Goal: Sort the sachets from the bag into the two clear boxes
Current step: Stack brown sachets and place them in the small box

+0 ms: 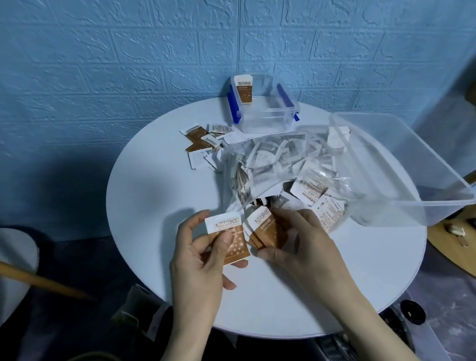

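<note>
A clear plastic bag (281,162) full of white and brown sachets lies in the middle of the round white table (146,193). My left hand (200,257) pinches one brown-and-white sachet (230,238) near the table's front. Beside it, my right hand (296,244) grips a small bunch of brown sachets (263,229) at the bag's mouth. A small clear box with blue clips (266,115) stands at the back with one brown sachet (245,90) leaning on its rim. A large clear box (401,173) sits at the right, a white sachet (337,141) inside its far corner.
Several loose brown and white sachets (204,141) lie on the table left of the small box. A blue textured wall is behind. Wooden chair parts (463,236) stand at the right, a wooden pole (33,277) at the left, and dark clutter lies on the floor.
</note>
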A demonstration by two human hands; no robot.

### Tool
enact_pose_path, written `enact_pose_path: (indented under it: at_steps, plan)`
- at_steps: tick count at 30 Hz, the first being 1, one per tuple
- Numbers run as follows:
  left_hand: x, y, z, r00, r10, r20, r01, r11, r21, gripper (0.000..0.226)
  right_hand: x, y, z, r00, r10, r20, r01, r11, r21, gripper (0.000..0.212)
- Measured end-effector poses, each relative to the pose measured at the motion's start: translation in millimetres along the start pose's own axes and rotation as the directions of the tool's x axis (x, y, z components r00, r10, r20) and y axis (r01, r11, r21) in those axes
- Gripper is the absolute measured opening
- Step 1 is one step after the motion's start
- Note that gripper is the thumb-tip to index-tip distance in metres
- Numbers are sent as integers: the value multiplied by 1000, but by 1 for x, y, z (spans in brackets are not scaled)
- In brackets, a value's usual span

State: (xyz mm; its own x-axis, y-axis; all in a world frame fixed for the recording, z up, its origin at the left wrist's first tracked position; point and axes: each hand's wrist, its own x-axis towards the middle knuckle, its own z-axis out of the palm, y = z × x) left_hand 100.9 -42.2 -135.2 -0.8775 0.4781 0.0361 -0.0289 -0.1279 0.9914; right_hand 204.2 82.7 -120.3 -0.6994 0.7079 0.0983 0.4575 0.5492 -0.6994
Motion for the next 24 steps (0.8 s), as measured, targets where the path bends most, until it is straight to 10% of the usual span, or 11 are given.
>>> enact_pose_path:
  at_steps: [16, 24]
  plan:
    - [1, -5, -1, 995, -37, 90, 36, 999, 18, 53, -5, 13, -6, 989, 147, -4, -137, 932, 337, 20]
    - [-1, -2, -1, 989, 1, 146, -4, 1000, 21, 47, -16, 0, -12, 987, 157, 39, -142, 729, 669, 13]
